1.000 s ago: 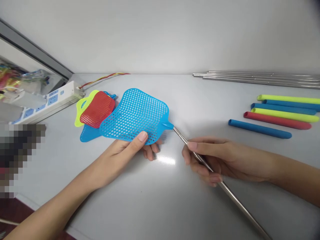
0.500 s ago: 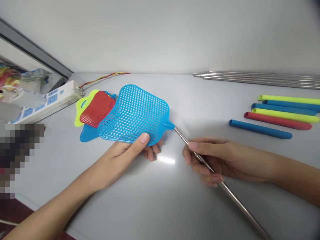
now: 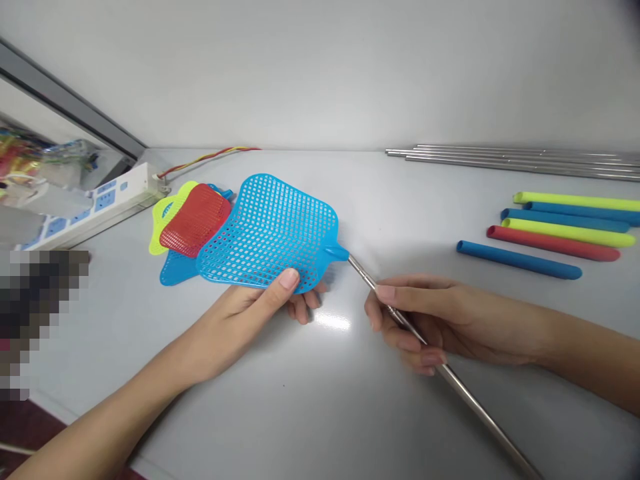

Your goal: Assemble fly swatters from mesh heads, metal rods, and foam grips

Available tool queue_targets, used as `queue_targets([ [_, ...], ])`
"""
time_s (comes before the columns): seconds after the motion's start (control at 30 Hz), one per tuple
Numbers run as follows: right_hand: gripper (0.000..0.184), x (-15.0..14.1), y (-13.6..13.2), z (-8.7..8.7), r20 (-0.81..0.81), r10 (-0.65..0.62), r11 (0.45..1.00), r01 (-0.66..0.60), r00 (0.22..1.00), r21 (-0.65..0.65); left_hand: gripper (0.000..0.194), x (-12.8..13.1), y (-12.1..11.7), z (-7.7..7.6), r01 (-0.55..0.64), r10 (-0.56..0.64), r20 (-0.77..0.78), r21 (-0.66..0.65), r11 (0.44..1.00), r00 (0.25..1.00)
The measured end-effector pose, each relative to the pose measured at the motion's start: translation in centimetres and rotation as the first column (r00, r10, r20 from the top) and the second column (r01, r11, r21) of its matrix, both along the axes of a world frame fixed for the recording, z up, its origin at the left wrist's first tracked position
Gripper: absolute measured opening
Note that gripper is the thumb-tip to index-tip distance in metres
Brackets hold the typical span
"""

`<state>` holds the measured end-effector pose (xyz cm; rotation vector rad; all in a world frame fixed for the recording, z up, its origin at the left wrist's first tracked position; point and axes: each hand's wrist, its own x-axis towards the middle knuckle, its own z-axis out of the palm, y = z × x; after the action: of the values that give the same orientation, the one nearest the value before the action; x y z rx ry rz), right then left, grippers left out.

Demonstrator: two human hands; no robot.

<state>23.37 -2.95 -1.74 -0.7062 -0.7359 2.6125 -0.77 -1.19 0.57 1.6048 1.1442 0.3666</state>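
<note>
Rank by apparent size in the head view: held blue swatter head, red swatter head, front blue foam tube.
Largest: the blue swatter head. Then the red swatter head, partly covered, and the blue foam tube: too alike to rank.

Assembly workbench [image 3: 300, 427] with steel rods [image 3: 515, 162], foam tubes [image 3: 520, 261], plastic swatter heads [image 3: 267, 233]

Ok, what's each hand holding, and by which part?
The left hand holds a blue plastic swatter head by its lower mesh edge; the right hand grips a steel rod near the swatter's neck.

Pale table [image 3: 300, 420]: steel rods [image 3: 515, 161], colored tubes [image 3: 519, 261], stacked fly swatters [image 3: 194, 221], seemingly power strip [image 3: 105, 204].
</note>
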Motion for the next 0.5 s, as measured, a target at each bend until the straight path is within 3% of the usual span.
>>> queue_targets([
  [0.5,0.027,-0.03,0.17,-0.12,0.002,0.001,1.000,-0.001,1.000,-0.001,0.036,0.06,-0.04,0.09,-0.001,0.001,0.002,-0.020,1.000,1.000],
])
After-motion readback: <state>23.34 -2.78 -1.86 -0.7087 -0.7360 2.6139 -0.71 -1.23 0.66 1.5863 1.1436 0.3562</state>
